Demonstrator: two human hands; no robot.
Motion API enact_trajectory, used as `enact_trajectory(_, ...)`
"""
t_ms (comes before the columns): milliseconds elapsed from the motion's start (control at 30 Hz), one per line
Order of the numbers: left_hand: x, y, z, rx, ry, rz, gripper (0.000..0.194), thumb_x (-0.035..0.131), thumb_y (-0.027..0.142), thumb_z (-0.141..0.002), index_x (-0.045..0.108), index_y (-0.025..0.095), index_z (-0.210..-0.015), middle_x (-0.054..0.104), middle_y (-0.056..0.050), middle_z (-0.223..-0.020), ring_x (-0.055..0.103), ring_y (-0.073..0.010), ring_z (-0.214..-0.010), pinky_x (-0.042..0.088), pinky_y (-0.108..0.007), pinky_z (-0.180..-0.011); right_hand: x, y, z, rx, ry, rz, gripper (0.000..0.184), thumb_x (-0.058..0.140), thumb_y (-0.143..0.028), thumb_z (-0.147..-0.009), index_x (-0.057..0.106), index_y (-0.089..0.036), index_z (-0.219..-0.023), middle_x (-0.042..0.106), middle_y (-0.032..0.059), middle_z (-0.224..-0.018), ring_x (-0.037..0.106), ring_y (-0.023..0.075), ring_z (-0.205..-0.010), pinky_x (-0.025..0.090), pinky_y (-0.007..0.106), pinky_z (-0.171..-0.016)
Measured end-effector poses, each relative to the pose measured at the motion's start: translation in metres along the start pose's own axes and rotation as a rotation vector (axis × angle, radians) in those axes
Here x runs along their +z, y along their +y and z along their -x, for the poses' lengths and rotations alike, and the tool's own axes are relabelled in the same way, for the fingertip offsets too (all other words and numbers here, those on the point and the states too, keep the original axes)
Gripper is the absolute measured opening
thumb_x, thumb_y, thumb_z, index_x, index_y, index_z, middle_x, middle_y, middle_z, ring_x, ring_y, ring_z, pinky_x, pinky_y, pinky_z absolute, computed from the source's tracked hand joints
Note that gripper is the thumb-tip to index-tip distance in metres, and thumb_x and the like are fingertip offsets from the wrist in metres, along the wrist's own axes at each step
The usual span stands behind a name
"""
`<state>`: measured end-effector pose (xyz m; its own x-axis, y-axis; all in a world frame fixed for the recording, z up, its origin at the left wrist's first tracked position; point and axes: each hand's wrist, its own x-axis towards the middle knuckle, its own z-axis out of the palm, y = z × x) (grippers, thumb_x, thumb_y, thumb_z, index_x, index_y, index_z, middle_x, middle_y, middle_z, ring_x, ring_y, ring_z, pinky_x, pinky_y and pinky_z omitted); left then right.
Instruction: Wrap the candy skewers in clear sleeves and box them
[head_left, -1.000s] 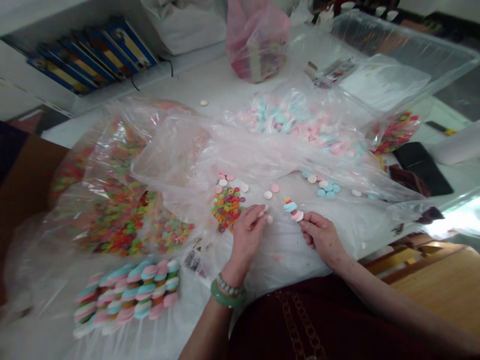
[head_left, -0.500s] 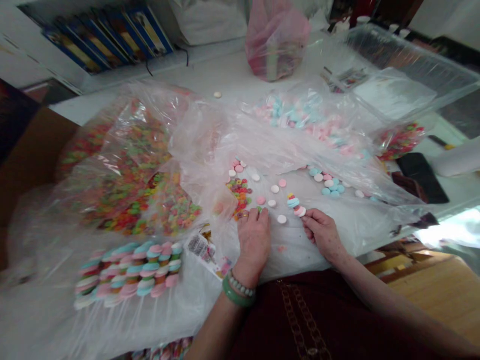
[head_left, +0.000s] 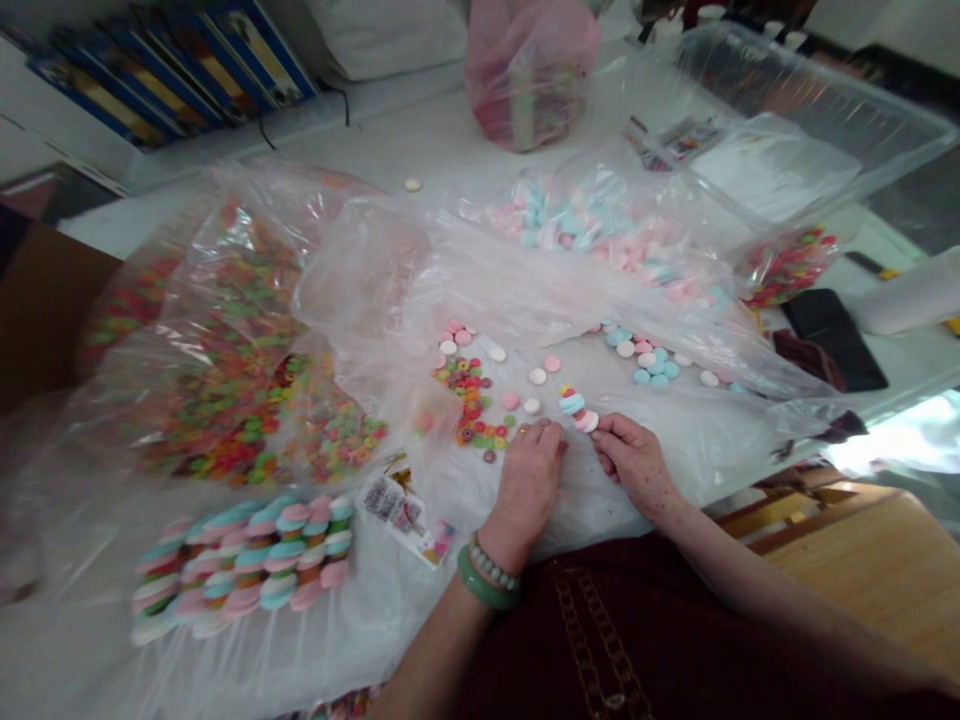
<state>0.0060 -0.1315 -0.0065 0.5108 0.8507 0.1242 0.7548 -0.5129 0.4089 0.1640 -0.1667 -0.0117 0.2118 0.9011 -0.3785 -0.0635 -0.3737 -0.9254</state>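
Note:
My right hand [head_left: 637,465] is closed in a pinch round the lower end of a candy skewer [head_left: 576,408], held tilted. Pale blue, pink and white discs are stacked on it, with small yellow and red pieces at its tip; its stick is hidden by the fingers. Just left of it, my left hand [head_left: 529,480] rests low over the plastic sheet, fingertips bent together; whatever they hold is hidden. Beyond that hand lie a white candy disc [head_left: 532,406], a pink candy disc [head_left: 511,400] and a pile of colourful ring candies [head_left: 472,400].
Finished-looking candy skewers [head_left: 251,555] lie in a row at lower left, beside a printed card [head_left: 412,525]. A big bag of ring candies [head_left: 225,340] spreads behind them. A bag of pastel discs [head_left: 600,230], a clear bin [head_left: 885,130] and a black phone-like object [head_left: 836,338] are farther right.
My left hand has moved right, away from the ring candies, to where a loose white disc lay; that disc no longer shows. The right hand keeps its skewer. The view has shifted slightly.

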Motion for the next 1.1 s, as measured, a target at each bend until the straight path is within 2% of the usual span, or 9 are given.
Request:
enact_trajectory(133,0.013,-0.002,0.008,0.140,-0.063,-0.105,0.036,0.038,0.007,-0.087,0.049,0.010,-0.121,0.059,-0.016,-0.120,0.054,-0.0256,-0.109,0.042,-0.044,-0.095,0.000,0.002,0.000,-0.012,-0.020,-0.021,0.014,0.054,-0.032,-0.079,0.056,-0.019,-0.073,0.043,-0.0084,-0.046,0.035,0.0075,-0.040,0.030,0.018,-0.038)
enact_trajectory(267,0.015,-0.004,0.016,0.199,-0.125,-0.097,0.046,0.043,0.007,-0.085,0.043,0.009,-0.131,0.054,-0.018,-0.128,0.052,-0.0281,-0.114,0.042,-0.046,-0.096,-0.001,0.001,-0.001,-0.014,-0.021,-0.007,0.014,0.054,-0.032,-0.079,0.056,-0.020,-0.075,0.043,-0.0082,-0.047,0.037,0.0081,-0.041,0.031,0.018,-0.039)
enact_trajectory(333,0.011,-0.005,0.016,0.118,-0.100,-0.021,0.049,0.047,0.009,-0.083,0.045,0.013,-0.132,0.057,-0.017,-0.120,0.054,-0.0277,-0.108,0.044,-0.046,-0.092,-0.002,-0.001,-0.002,0.022,-0.016,0.010,0.014,0.053,-0.033,-0.079,0.055,-0.020,-0.074,0.043,-0.0081,-0.047,0.036,0.0085,-0.040,0.030,0.019,-0.038)
enact_trajectory(433,0.000,-0.010,0.011,-0.205,0.086,0.265,0.042,0.050,0.015,-0.085,0.053,0.020,-0.126,0.062,-0.011,-0.101,0.059,-0.0234,-0.093,0.048,-0.041,-0.082,-0.003,-0.006,0.000,0.045,-0.012,0.126,0.014,0.052,-0.031,-0.079,0.055,-0.020,-0.071,0.042,-0.0072,-0.048,0.039,0.0096,-0.042,0.031,0.020,-0.040)
enact_trajectory(533,-0.018,-0.021,0.006,-0.628,0.250,0.838,0.031,0.059,0.025,-0.081,0.060,0.021,-0.112,0.062,-0.004,-0.083,0.059,-0.0157,-0.068,0.049,-0.029,-0.061,-0.002,-0.010,0.009,-0.158,-0.086,0.408,0.013,0.051,-0.026,-0.080,0.059,-0.020,-0.072,0.053,-0.0025,-0.059,0.051,0.0128,-0.057,0.038,0.023,-0.055)
enact_trajectory(633,-0.036,-0.034,0.006,-0.859,0.252,1.412,0.027,0.071,0.030,-0.071,0.062,0.016,-0.093,0.061,-0.001,-0.074,0.054,-0.0101,-0.053,0.042,-0.022,-0.047,0.006,-0.014,0.023,-0.384,-0.211,0.636,0.018,0.046,-0.021,-0.085,0.062,-0.020,-0.077,0.061,0.0017,-0.074,0.056,0.0152,-0.071,0.040,0.026,-0.065)
enact_trajectory(700,-0.043,-0.040,0.009,-0.908,0.253,1.607,0.028,0.076,0.028,-0.065,0.063,0.014,-0.085,0.061,-0.001,-0.072,0.054,-0.0086,-0.053,0.042,-0.020,-0.046,0.011,-0.015,0.029,-0.453,-0.253,0.733,0.021,0.042,-0.021,-0.088,0.061,-0.019,-0.078,0.060,0.0025,-0.074,0.055,0.0150,-0.068,0.038,0.026,-0.063)
enact_trajectory(767,-0.045,-0.042,0.013,-0.927,0.271,1.679,0.029,0.079,0.025,-0.062,0.064,0.012,-0.084,0.061,0.000,-0.069,0.053,-0.0078,-0.053,0.042,-0.018,-0.045,0.016,-0.016,0.032,-0.488,-0.267,0.788,0.021,0.042,-0.020,-0.089,0.060,-0.019,-0.078,0.059,0.0024,-0.073,0.053,0.0146,-0.066,0.037,0.025,-0.061)
enact_trajectory(1100,-0.036,-0.033,0.013,-0.882,0.252,1.692,0.029,0.075,0.027,-0.067,0.066,0.011,-0.090,0.060,0.000,-0.071,0.052,-0.0064,-0.053,0.040,-0.019,-0.048,0.020,-0.013,0.027,-0.498,-0.280,0.857,0.022,0.042,-0.020,-0.090,0.058,-0.019,-0.075,0.057,0.0019,-0.072,0.053,0.0148,-0.068,0.036,0.025,-0.062)
